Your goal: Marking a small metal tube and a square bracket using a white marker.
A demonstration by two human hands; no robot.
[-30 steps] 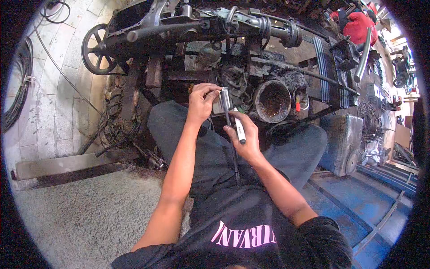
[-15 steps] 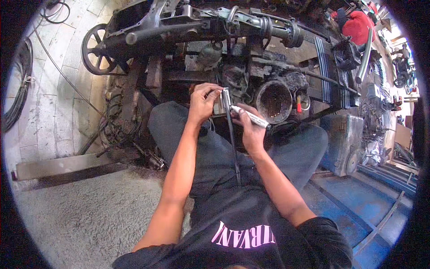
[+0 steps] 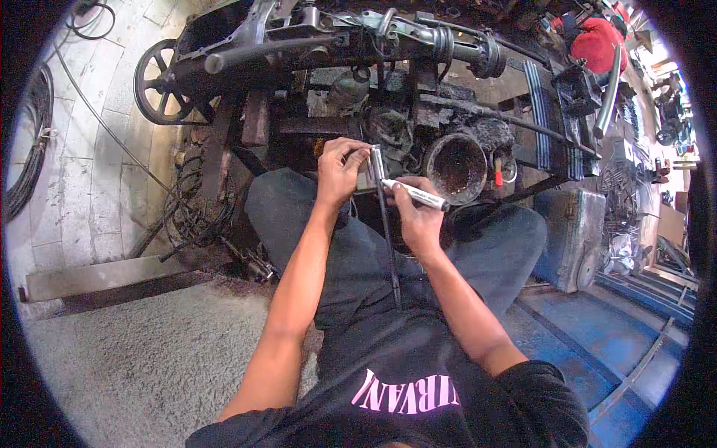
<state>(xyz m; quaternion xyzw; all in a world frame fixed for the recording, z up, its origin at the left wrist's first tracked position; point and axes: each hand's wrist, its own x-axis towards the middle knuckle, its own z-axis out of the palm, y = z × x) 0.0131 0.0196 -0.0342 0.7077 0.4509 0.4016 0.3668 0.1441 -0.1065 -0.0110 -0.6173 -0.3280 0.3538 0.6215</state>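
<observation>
A long dark rod [image 3: 389, 250] runs away from my lap between my knees. A short shiny metal piece [image 3: 377, 160], tube-like in shape, lies along its far end. My left hand [image 3: 340, 168] pinches that piece at its far end, fingers closed. My right hand [image 3: 419, 222] is closed around a white marker [image 3: 424, 196]. The marker points left, its tip at the near end of the shiny piece, touching or very close to it. What lies under the left fingers is hidden.
Ahead stands a greasy machine frame [image 3: 328, 63] with a spoked handwheel [image 3: 158, 84] at its left. Right of my hands sits a dirty round bowl [image 3: 457, 170], with a red-tipped item [image 3: 499, 176] beside it. A metal case [image 3: 571, 239] stands right. Cables [image 3: 196, 201] lie left.
My right hand has shifted slightly, and the marker now lies at a flatter angle with its tip a little lower. The left hand and rod hold nearly the same place.
</observation>
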